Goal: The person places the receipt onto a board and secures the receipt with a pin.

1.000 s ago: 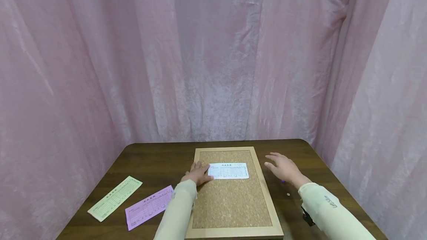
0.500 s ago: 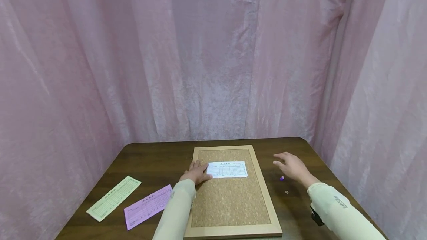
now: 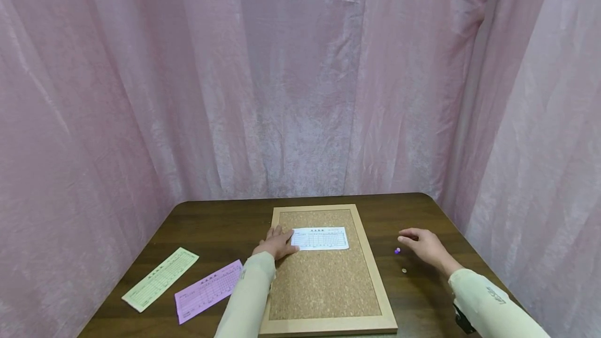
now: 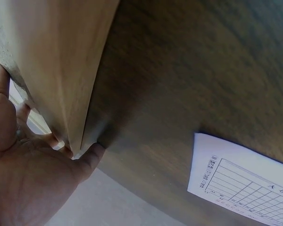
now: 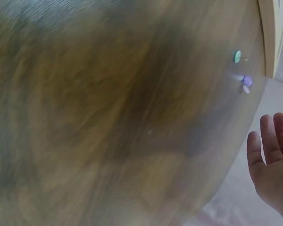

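Observation:
A white printed form slip (image 3: 320, 239) lies flat across the upper part of a wood-framed cork board (image 3: 328, 286). My left hand (image 3: 276, 244) rests over the board's left edge, thumb and fingertips at the slip's left end. In the left wrist view, one finger (image 4: 90, 159) of that hand reaches down outside the wooden frame (image 4: 66, 61). My right hand (image 3: 426, 246) hovers right of the board, fingers relaxed, holding nothing. Near it on the table lie a purple thumbtack (image 5: 247, 80), a pale pink thumbtack (image 5: 245, 88) and a green thumbtack (image 5: 237, 56).
Left of the board, a purple form slip (image 3: 208, 291) and a green form slip (image 3: 160, 279) lie at a slant on the dark wooden table (image 3: 225, 223). Pink curtains (image 3: 300, 93) hang behind the table's far edge and along both sides.
My right hand has moved right and slightly down, away from the board, uncovering the small tacks beside it. My left hand stays on the board and slip.

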Motion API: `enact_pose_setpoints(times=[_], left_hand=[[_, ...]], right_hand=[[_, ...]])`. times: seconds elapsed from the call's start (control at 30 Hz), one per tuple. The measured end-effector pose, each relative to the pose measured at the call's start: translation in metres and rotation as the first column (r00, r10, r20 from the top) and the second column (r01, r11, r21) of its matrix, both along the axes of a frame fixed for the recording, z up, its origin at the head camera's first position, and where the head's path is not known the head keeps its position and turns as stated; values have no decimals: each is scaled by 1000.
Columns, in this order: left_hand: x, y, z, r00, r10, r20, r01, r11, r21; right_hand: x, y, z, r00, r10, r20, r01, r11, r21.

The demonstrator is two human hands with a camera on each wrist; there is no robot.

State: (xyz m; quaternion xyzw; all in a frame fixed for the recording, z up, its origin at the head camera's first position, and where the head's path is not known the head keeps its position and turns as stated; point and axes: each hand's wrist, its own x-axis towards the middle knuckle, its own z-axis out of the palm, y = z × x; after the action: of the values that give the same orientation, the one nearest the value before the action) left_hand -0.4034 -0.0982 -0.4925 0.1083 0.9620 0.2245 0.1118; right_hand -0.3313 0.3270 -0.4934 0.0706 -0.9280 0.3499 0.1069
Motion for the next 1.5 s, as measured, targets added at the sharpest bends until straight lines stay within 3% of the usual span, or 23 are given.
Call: enact_pose_setpoints(times=[0.33, 0.57, 0.73, 1.13, 1.5], left_hand=[[1, -1, -2, 1000, -9, 3, 9, 1000, 23], [-3, -2, -6, 1000, -8, 3, 8, 1000, -3], [-3, -3, -5, 1000, -6, 6, 6, 1000, 4], [-1, 0, -1, 1000, -12, 19, 12, 1000, -13], [-2, -1, -3, 1000, -19, 7, 19, 1000, -21]], right_hand=[[9, 13, -7, 989, 42, 141, -30, 996, -89], [7, 20, -15, 956, 209, 207, -180, 972, -151], [7, 22, -17, 937, 271, 221, -242, 959, -150], [12, 20, -22, 960, 203, 194, -194, 979, -65], [12, 18, -25, 956, 240, 171, -237, 971, -38]])
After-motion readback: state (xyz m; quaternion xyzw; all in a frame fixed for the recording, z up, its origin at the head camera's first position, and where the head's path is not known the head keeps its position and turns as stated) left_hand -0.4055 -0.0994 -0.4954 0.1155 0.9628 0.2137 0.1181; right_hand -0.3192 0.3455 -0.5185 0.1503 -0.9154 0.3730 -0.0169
